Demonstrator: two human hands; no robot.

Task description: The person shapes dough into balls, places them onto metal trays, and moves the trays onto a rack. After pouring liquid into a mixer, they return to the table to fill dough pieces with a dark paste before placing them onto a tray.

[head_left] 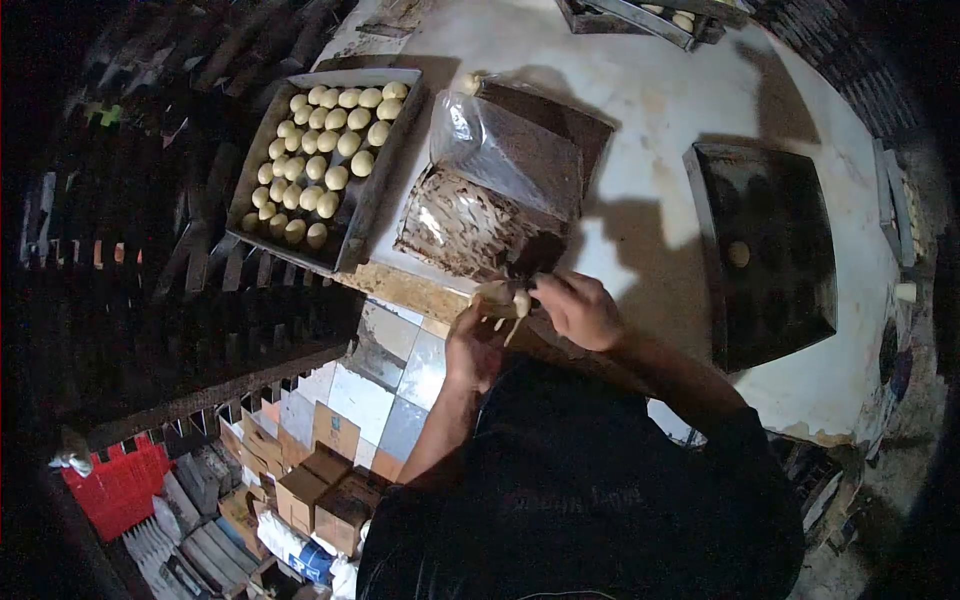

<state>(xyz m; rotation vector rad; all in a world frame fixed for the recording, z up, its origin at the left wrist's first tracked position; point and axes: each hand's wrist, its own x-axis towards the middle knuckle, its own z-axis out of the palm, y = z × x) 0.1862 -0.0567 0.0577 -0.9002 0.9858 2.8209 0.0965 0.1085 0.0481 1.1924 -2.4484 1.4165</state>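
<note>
My left hand (476,345) is low at the table's front edge, its fingers curled round a pale piece of dough (492,296). A thin strip of dough hangs down from it. Close beside it, my right hand (580,310) is closed at the fingertips, right by the dough. What those fingertips pinch is too small and shadowed to make out. Just beyond both hands lies a clear plastic bag (450,215) smeared with dark brown filling. A darker patch of filling (540,255) shows at its near corner.
On the left, a metal tray (345,255) holds rows of round dough balls (312,170). A dark tray (770,290) with one round piece (739,254) stands to the right. More trays (640,20) sit at the far edge. Cardboard boxes (325,490) and a red crate (118,490) are below left.
</note>
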